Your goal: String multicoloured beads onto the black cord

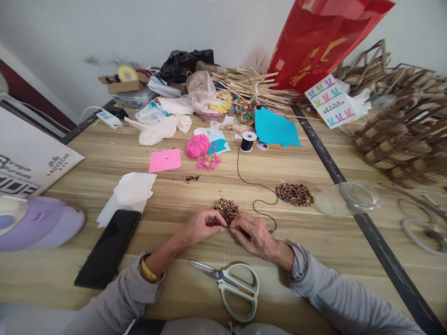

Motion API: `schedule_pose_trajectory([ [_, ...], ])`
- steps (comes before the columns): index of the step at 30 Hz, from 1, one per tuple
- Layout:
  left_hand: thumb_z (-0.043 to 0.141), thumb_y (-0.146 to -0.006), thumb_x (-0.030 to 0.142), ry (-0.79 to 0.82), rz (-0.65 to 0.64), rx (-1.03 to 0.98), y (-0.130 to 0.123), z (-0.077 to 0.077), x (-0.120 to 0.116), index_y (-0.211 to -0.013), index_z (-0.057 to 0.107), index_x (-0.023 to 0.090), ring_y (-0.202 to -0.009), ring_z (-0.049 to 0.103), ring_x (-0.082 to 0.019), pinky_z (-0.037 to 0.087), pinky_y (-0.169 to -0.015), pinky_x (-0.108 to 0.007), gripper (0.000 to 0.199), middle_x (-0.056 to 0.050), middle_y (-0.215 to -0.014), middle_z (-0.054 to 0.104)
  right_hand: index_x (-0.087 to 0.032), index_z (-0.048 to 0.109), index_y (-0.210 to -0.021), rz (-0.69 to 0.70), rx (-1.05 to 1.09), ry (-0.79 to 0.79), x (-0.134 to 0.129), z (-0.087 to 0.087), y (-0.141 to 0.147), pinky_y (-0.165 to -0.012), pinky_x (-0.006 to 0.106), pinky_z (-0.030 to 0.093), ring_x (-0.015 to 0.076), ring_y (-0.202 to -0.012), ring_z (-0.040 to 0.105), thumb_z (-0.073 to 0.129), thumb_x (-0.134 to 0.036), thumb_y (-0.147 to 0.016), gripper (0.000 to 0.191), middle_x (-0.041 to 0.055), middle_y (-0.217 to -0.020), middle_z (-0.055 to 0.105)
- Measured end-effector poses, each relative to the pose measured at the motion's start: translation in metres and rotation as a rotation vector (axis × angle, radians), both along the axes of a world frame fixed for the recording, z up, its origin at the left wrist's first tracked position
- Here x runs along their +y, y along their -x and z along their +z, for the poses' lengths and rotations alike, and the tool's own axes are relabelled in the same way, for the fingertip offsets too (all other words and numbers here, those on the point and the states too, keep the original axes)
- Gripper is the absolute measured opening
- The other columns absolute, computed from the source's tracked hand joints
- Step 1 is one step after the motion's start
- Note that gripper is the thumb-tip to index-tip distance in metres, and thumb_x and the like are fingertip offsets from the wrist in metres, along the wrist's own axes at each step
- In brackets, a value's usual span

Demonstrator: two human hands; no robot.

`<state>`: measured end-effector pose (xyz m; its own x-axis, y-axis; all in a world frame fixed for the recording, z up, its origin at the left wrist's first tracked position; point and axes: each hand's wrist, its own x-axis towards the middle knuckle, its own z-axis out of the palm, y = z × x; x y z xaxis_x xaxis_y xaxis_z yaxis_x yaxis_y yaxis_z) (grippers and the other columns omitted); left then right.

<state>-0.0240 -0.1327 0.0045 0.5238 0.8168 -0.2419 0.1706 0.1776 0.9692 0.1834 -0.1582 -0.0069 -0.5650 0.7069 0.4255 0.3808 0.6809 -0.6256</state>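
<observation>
At nine o'clock from the left hand (202, 227), one phone (108, 249) is seen; at eleven, one yellow roll (127, 73) in one carton (123, 87). One dark strand (227, 227) is pinched between the fingers of that hand and the right hand (254, 234); at two, one bead heap (226, 210), then one beaded bundle (295, 194) are seen.

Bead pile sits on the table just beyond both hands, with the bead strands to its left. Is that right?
Not quite: the side is wrong. The head view shows the bead strands to the right of the bead pile, which does sit just beyond the left hand and right hand.
</observation>
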Motion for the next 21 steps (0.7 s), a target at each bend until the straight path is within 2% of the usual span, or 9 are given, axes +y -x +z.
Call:
schedule_pose_trajectory([
  [21,0.074,-0.065,0.023,0.007,0.015,-0.012,-0.0003,-0.0006,0.0001,-0.072,0.067,0.011,-0.063,0.057,-0.011,0.043,-0.063,-0.022,0.016,-0.002,-0.067,0.066,-0.019,0.053,-0.087,-0.001,0.007,0.001,0.0002,0.0007,0.0000,-0.061,0.028,0.042,0.0173,-0.069,0.053,0.046,-0.016,-0.092,0.009,0.0058,-0.077,0.058],
])
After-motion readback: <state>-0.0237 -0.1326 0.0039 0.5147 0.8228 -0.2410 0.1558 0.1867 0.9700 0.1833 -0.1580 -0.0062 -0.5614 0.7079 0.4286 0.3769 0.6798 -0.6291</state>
